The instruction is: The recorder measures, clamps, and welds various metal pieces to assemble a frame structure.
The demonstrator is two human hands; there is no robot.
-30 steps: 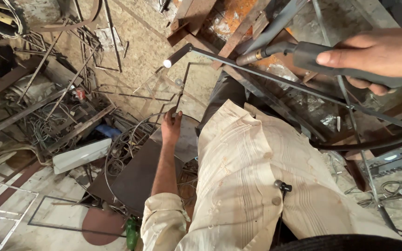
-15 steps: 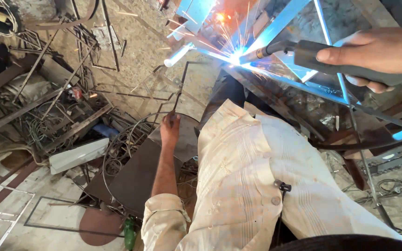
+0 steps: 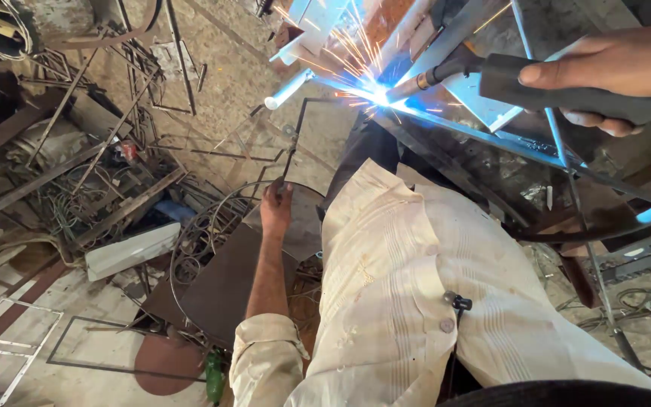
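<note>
Welding torch (image 3: 566, 90): dark grey handle, tapering to a metal-tipped nozzle; top right of view, above a metal frame (image 3: 484, 132). Long axis near horizontal, nozzle pointing left and slightly down at a blue-white arc (image 3: 378, 94) throwing sparks.

Right hand (image 3: 612, 71): grip closed around the torch handle, thumb along the top.

Left hand (image 3: 275, 207): lowered at mid-view, fingers curled round a thin dark rod (image 3: 289, 154) standing near upright, above a dark rounded metal sheet (image 3: 227, 279) on the floor.

Metal frame bars (image 3: 491, 139) & sparks (image 3: 356, 68) crowd right hand (image 3: 612, 71); scrap rods (image 3: 114, 128) clutter left.
</note>
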